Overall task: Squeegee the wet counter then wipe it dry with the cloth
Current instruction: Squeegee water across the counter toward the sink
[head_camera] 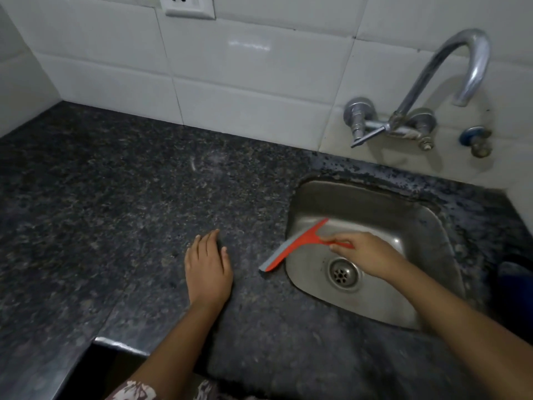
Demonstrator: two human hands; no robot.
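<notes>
Head view looked down on a dark speckled stone counter [115, 212] that ran into a corner at the far left, backed by white wall tiles [245, 82]. A white socket [190, 5] sat on the tiles at the top edge. A steel sink [375, 203] was set into the counter on the right, with a round drain [343, 274] in its floor. A chrome tap [450, 62] came out of the wall above it, and a small valve [476, 140] sat on the wall just to its right. Beads of water speckled the counter strip behind the sink, and a faint pale smear showed farther left. The near counter edge stepped in at the left, where its rim caught the light.

A red squeegee [300, 241] with a grey blade lay across the sink's left rim, the near end of the blade over the counter and the far end over the basin. The right hand [369, 255] reached over the basin and pinched the handle between fingers and thumb. The left hand [207, 269] rested palm down on the counter just left of the squeegee, fingers straight and close together. A dark blue shape at the right edge was too dim to identify.
</notes>
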